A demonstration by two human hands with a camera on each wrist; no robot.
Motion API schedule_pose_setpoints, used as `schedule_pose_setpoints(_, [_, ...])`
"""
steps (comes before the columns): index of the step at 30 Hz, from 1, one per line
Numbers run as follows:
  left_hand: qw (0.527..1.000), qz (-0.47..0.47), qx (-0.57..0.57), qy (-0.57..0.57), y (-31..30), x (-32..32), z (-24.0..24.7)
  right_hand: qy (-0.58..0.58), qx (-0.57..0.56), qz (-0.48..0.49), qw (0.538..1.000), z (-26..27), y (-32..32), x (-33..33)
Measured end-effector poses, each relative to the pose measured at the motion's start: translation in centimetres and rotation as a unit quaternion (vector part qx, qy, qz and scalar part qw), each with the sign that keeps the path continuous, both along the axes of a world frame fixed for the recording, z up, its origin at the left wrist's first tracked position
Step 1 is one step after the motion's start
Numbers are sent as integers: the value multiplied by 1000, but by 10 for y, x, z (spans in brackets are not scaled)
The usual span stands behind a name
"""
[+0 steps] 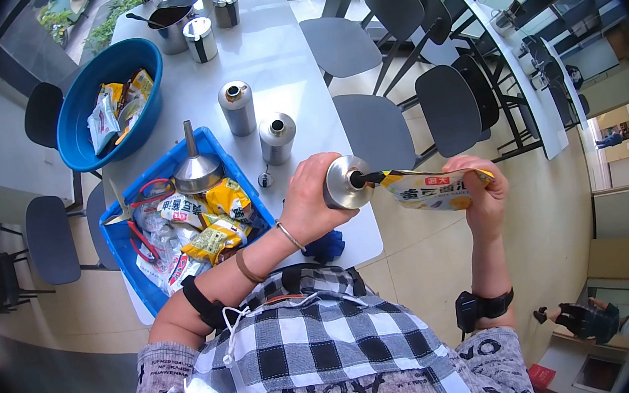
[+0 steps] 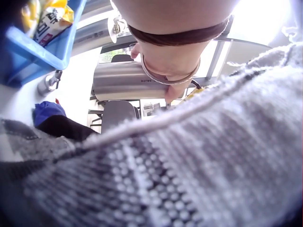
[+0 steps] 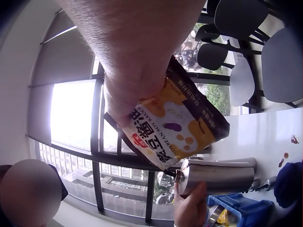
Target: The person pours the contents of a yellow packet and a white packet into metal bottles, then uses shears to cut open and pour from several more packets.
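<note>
My left hand (image 1: 311, 201) grips a brushed steel bottle (image 1: 345, 191) around its side, its narrow open mouth facing up and tilted toward the right. In the right wrist view the same bottle (image 3: 220, 176) has dark streaks along its side. My right hand (image 1: 483, 197) holds the far end of a yellow and white soybean soy sauce pouch (image 1: 432, 189). The pouch's dark spout corner meets the bottle's mouth. In the right wrist view the pouch (image 3: 182, 130) slants down to that mouth, and its printed front shows. The left wrist view has the bottle's side (image 2: 118, 81) under my fingers.
Two more steel bottles (image 1: 238, 110) (image 1: 278, 140) stand on the white table (image 1: 300, 66), near a small cap (image 1: 265, 179). A blue crate (image 1: 125, 253) holds pouches, red-handled scissors and a funnel (image 1: 197, 171). Beyond are a blue basin (image 1: 73, 76), pot and canisters. Blue cloth (image 1: 326, 247) lies near my body.
</note>
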State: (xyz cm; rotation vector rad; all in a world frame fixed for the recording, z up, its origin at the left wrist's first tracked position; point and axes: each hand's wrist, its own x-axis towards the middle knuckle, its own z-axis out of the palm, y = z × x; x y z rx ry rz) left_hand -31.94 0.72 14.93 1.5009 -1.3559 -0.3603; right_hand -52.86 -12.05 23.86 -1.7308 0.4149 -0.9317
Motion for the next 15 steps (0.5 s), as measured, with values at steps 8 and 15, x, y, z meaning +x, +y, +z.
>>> schedule_pose_setpoints(8, [1000,-2,2,9,0,1,-3,17,-12,4,1000,1,-1,0])
schedule_pose_setpoints(15, [1000,5,-16,26,-2,1,-8,40,-28,10,999,3,-3,1])
